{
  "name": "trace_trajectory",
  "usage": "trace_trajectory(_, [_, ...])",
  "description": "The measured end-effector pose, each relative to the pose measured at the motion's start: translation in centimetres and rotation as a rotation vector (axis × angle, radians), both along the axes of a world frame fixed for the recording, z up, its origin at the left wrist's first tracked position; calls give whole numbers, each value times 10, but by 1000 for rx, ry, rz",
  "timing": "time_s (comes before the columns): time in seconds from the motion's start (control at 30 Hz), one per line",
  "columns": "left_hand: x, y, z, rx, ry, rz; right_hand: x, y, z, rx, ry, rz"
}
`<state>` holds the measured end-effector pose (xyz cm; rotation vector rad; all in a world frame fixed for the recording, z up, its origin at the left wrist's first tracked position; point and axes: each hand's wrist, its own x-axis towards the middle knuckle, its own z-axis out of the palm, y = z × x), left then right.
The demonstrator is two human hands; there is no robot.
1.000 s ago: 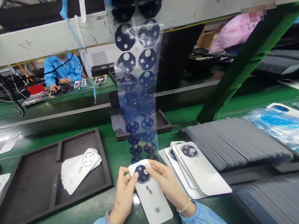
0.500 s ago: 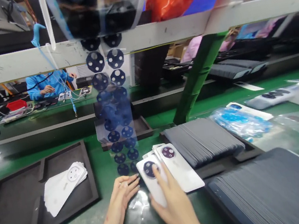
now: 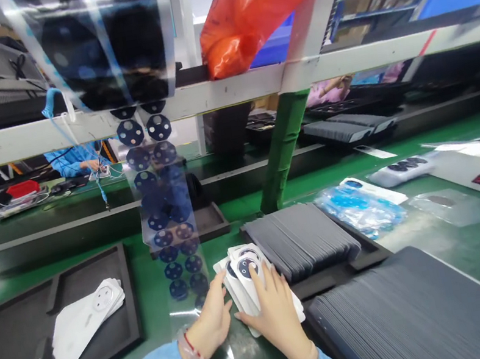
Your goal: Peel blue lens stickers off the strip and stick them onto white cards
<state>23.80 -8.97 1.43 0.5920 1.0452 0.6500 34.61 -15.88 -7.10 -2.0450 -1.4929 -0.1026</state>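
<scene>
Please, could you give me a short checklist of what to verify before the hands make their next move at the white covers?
1. Right hand flat on the pile of white covers: ok.
2. Left hand touching the pile's left edge: ok; grip, cannot tell.
3. Pile squared: not ok, covers lie fanned.
4. Dark ring on the pile's top seated straight: cannot tell, fingers partly hide it.
5. Film strip of dark rings hanging beside the left hand: ok.

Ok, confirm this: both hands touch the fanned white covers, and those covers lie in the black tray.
Wrong place. In the head view the left hand and right hand touch the covers, but those lie on the green belt, not in the black tray, which holds another pile.
</scene>
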Motion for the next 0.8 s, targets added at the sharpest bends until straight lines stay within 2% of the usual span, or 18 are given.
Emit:
trace_trajectory(0.23, [25,20,-16,22,54,25,-2,-1,-3,65,113,80])
trace_trajectory(0.4, [37,25,-20,97,116,28,-5,-2,-6,92,191,87])
trace_trajectory(0.63, [63,20,-35,178,178,137,1,-4,6,163,409,126])
trace_trajectory(0.73, [64,23,-39,179,163,155,4,-8,10,166,482,135])
trace_trajectory(0.8, [58,24,-36,180,129,145,7,-11,13,193,532,97])
